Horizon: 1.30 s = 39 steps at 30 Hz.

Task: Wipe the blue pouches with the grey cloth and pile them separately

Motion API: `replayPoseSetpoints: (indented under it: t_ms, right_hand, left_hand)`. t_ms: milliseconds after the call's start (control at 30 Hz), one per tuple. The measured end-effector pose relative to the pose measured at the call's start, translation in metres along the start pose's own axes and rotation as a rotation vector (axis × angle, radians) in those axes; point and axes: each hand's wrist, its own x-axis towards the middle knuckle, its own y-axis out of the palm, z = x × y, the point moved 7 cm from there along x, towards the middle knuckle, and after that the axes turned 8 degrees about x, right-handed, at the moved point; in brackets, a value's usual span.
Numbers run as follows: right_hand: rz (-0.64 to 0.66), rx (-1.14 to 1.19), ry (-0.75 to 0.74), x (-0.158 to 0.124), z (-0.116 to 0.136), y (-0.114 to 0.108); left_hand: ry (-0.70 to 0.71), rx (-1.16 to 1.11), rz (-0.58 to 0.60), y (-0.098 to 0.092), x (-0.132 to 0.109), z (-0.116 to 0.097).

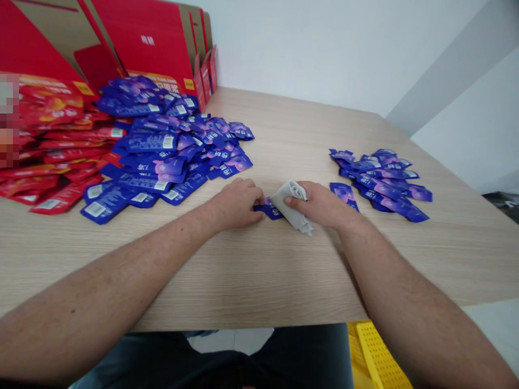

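Observation:
In the middle of the table a purple-blue sachet [272,209] lies flat. My left hand [242,204] pinches its left end between thumb and fingers. A folded pale grey cloth [292,202] is gripped in my right hand [320,204] and rests over the sachet's right part, hiding it. Just right of that hand lies another purple sachet [344,194], partly covered by my wrist. Beyond it is a small heap of purple sachets [385,181]. To the left of my left hand spreads a larger pile of purple-blue sachets [162,156].
Red sachets [65,156] are piled at the far left, against the purple ones. Behind them stand red cardboard boxes [146,43] near the white wall [308,48]. A yellow perforated crate [377,351] sits below the table's [251,286] front edge at right.

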Motion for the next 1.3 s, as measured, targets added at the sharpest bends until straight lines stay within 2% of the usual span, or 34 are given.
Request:
replayPoseSetpoints:
  t_ms: [200,467,633,1033,1200,1300]
  right_hand:
    - [-0.007,0.068,0.019,-0.001,-0.003,-0.001]
    - [-0.012,0.281,0.037,-0.002,-0.014,0.001]
    - [0.045,0.435,0.072,-0.004,-0.016,0.007]
    - [0.18,0.302,-0.001,-0.007,-0.003,0.011]
    - [0.209,0.34,0.006,-0.009,-0.002,0.016]
    - [0.224,0.359,-0.006,-0.01,0.0,0.019]
  left_hand:
    - [-0.005,-0.023,-0.052,0.003,0.0,0.004]
    - [-0.02,-0.015,-0.035,0.002,0.001,0.006]
    - [-0.014,0.009,-0.025,0.002,0.001,0.006]
    - [0.013,0.007,-0.039,0.0,0.001,0.006]
    - [-0.025,-0.009,-0.032,-0.004,0.001,0.006]
    - [-0.076,-0.123,-0.021,-0.004,0.001,0.009]
